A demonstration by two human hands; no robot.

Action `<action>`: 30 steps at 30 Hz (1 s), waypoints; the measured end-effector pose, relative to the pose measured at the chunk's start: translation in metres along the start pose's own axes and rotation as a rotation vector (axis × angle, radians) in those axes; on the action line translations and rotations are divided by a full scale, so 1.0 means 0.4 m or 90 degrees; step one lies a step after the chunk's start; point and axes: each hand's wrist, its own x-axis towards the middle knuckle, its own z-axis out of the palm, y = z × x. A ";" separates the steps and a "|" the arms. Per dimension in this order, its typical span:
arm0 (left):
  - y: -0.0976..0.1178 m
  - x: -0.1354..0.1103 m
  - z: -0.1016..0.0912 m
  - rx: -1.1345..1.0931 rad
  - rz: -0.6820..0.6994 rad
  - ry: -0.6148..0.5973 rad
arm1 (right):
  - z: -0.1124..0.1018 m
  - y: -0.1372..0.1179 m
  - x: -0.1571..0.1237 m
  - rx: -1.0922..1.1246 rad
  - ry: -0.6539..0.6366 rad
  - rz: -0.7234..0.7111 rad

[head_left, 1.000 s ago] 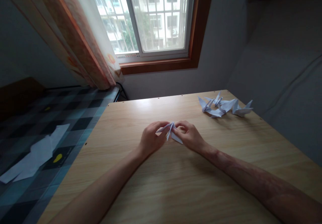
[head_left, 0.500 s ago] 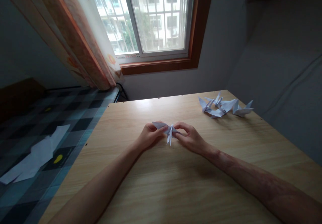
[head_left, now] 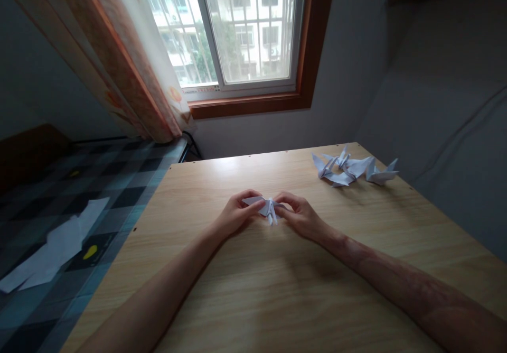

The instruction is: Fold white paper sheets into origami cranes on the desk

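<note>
A small folded white paper figure point(head_left: 264, 206) is held between both hands just above the light wooden table point(head_left: 277, 284). My left hand point(head_left: 236, 215) pinches its left wing, fingers closed. On the other side my right hand point(head_left: 300, 215) pinches the right part, fingers also closed. A narrow point of the paper hangs down between the two hands. Most of the figure's right side is hidden by my right fingers.
Several finished white paper cranes point(head_left: 352, 169) lie in a cluster at the table's far right corner. Left of the table is a checked dark bedspread point(head_left: 59, 205) with loose white paper sheets point(head_left: 55, 244). A window point(head_left: 237, 30) and curtain point(head_left: 130, 62) stand behind.
The paper figure has been turned and flattened between the hands; its downward point is now shorter. Both hands stay at the same place on the table.
</note>
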 end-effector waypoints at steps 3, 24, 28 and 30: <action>-0.006 0.004 0.001 -0.017 0.005 -0.015 | -0.002 -0.003 0.002 -0.005 -0.015 -0.017; -0.008 -0.010 0.027 0.274 0.327 0.158 | 0.008 0.006 0.001 0.009 0.028 -0.024; -0.008 -0.016 0.022 0.288 0.342 0.021 | 0.010 0.022 0.001 0.049 0.083 -0.001; -0.010 -0.021 0.019 0.271 0.347 -0.015 | 0.010 0.028 0.003 0.070 0.105 0.013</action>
